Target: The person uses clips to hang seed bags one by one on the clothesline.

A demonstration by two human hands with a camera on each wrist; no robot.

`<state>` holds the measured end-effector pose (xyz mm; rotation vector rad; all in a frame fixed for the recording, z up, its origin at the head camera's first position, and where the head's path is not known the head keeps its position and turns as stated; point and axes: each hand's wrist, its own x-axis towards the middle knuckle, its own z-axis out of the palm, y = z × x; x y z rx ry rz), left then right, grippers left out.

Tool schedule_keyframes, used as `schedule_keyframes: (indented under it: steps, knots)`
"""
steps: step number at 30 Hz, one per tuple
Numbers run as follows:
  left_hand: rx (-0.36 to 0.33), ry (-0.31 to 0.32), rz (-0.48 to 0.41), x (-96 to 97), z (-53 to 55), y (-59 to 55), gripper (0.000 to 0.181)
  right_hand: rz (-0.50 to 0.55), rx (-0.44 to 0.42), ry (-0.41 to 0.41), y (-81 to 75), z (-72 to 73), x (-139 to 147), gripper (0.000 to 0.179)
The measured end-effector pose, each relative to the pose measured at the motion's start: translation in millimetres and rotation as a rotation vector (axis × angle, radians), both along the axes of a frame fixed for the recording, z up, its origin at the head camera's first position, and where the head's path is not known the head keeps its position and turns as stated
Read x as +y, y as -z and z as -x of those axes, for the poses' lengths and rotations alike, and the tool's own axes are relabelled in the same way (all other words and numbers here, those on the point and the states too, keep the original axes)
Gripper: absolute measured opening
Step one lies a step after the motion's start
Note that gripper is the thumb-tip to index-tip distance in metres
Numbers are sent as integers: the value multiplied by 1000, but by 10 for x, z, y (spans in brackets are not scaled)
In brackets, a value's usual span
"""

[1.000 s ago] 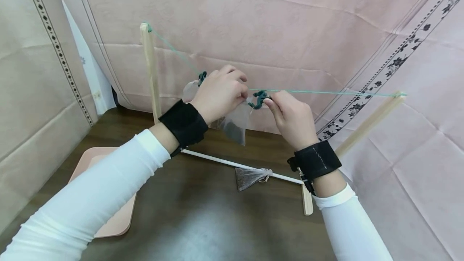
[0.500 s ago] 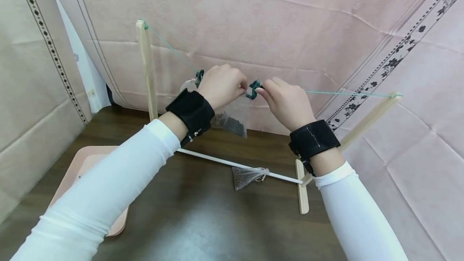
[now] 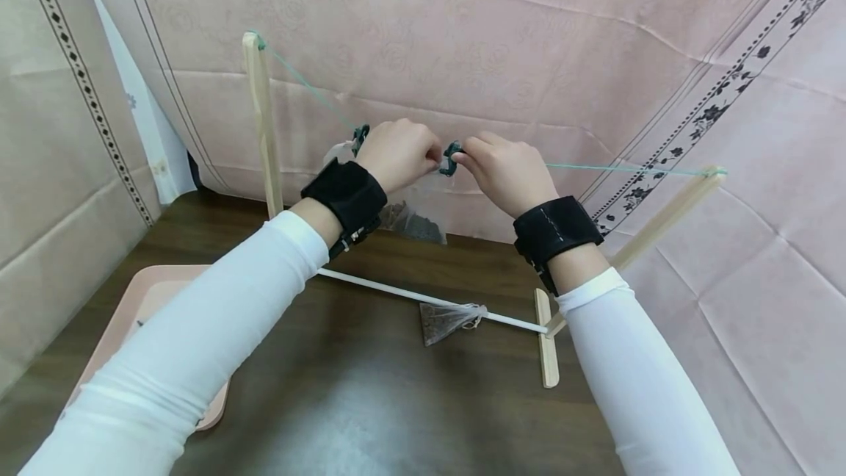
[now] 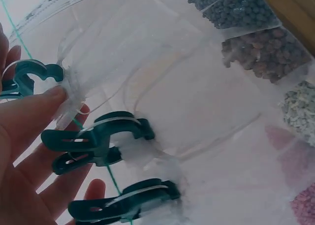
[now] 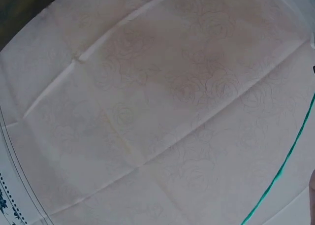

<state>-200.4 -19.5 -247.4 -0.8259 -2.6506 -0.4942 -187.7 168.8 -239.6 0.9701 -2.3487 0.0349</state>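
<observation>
My left hand (image 3: 399, 156) pinches the gathered neck of a clear plastic bag (image 4: 74, 87) against the green string (image 4: 110, 178). Its thumb (image 4: 54, 93) presses on the plastic. Dark grains (image 3: 415, 226) fill the bag's lower end below that hand. My right hand (image 3: 505, 171) grips the handles of a dark green clip (image 4: 32, 75), whose mouth sits right at the bag's neck. Two more green clips, one nearer (image 4: 98, 141) and one lower (image 4: 130, 200), hold bags on the string. In the right wrist view only a sliver of finger (image 5: 312, 185) shows.
Wooden posts, left (image 3: 261, 116) and right (image 3: 661, 219), carry the string. A white rod (image 3: 390, 289) runs low between them, with a small bag of brown grains (image 3: 443, 323) by it. A pink tray (image 3: 214, 411) lies partly under the left arm. Pink cloth (image 3: 410, 35) hangs behind.
My right hand has moved left and slightly up with the clip, closing the distance to my left hand. The left hand stays at the bag's neck; the head view has shifted a little.
</observation>
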Motion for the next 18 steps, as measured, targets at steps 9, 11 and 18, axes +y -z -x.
schedule_keyframes:
  steps: [9, 11, 18]
  knots:
    - [72, -6, 53, -28, 20, 43, 12, -10, -10, 0, 77, 14, -109, 28]
    - [78, -16, 51, -43, 21, 66, 11, -8, -21, 6, 92, 17, -129, 28]
    - [49, 2, 14, -111, -9, 175, 11, -17, -105, 9, 99, 20, -168, 24]
